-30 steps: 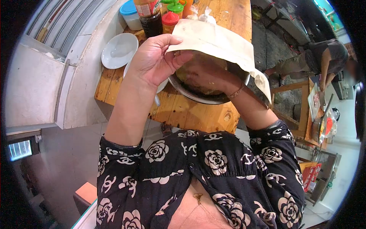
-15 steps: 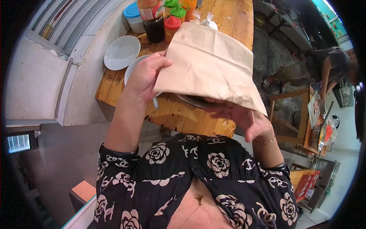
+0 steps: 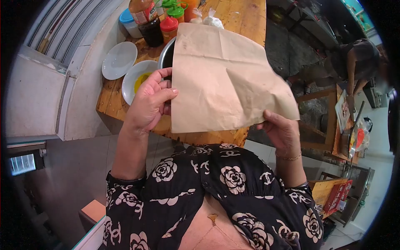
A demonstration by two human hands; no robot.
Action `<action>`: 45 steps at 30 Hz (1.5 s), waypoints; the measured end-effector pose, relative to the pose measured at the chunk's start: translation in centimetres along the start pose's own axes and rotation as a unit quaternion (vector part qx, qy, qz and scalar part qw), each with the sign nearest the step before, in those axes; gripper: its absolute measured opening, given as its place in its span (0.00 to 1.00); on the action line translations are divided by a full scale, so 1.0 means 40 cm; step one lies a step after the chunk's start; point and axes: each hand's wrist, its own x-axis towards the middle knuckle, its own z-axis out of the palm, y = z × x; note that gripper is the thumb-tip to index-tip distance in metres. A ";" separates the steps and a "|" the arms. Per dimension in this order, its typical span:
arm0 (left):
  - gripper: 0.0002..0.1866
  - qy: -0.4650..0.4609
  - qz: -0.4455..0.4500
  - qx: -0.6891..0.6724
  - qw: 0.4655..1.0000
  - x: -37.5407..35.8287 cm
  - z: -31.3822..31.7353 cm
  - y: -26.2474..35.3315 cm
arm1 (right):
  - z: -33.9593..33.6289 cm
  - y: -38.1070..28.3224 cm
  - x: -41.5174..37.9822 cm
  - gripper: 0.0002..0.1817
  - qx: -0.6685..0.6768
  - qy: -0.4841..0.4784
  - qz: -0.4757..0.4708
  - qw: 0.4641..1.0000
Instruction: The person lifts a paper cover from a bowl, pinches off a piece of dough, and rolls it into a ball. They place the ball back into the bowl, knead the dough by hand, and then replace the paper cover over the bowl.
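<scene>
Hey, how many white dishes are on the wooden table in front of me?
2: one dish by the wall, the other, holding something yellow, beside the left hand. The paper may hide more.

creased tan paper (image 3: 221,79), spread open over wooden table (image 3: 246,18)

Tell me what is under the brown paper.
Part of a metal bowl and of the wooden table show past the brown paper; the rest of the bowl, and whatever it holds, is covered.
</scene>
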 end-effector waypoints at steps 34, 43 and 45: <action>0.20 0.139 -0.036 0.016 0.990 -0.261 -0.007 -0.217 | -0.106 -0.063 1.007 0.19 -0.791 0.039 -0.188 0.581; 0.20 0.205 -0.012 -0.048 0.977 -0.152 0.038 -0.271 | -0.124 0.022 0.998 0.14 -0.778 -0.104 -0.139 0.604; 0.20 0.222 0.003 -0.073 0.972 -0.115 0.049 -0.277 | -0.127 0.028 1.002 0.16 -0.758 -0.113 -0.129 0.629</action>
